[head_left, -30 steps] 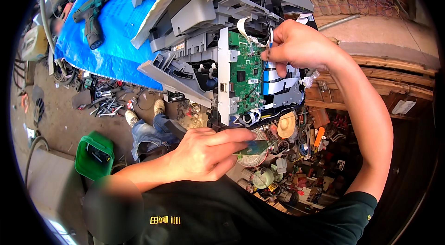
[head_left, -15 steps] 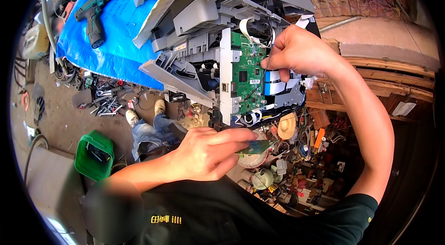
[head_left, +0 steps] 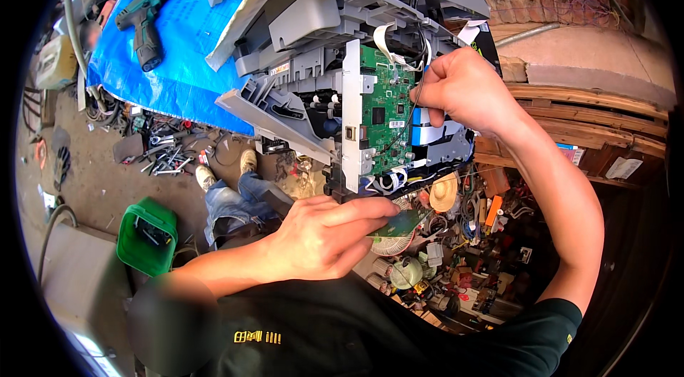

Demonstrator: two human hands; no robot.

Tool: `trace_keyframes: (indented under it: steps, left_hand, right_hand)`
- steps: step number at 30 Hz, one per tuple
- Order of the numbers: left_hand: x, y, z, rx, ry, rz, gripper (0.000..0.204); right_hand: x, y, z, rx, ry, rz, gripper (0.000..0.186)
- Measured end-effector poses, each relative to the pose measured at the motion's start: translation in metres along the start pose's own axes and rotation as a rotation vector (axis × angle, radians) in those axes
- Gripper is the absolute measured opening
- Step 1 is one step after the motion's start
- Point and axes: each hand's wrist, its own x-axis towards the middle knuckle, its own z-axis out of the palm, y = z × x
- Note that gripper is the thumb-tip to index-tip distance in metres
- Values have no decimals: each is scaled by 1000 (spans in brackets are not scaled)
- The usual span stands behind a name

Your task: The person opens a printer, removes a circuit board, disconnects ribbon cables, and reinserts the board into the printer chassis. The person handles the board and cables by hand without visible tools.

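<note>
Board points lengthwise rightward, pinched in left hand; right hand curled, hold unclear.

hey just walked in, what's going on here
A person is working bare-handed at an opened gray machine, with a green circuit board exposed on its side. The right hand is at the board's right edge, fingers pinched by a thin dark cable; whether they grip anything is hard to tell. Below, the left hand holds a thin green piece, apparently a smaller board. Off to the left, a cordless drill lies on a blue tarp.
</note>
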Motion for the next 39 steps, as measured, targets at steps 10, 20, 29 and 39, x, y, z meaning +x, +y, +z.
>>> trace_keyframes:
  steps: [10, 20, 29, 39]
  left_hand:
    - [1, 5, 5, -9, 44, -42, 39]
    - [1, 5, 5, 33, 42, -20, 37]
    - [-1, 5, 5, 42, 44, -22, 37]
    - [-2, 4, 6, 59, 41, -1, 39]
  right_hand:
    - [-16, 30, 24, 311, 158, -77, 17]
    - [-4, 29, -12, 165, 161, -85, 25]
    - [-37, 44, 10, 172, 315, -258, 22]
    - [-53, 37, -6, 58, 446, -300, 17]
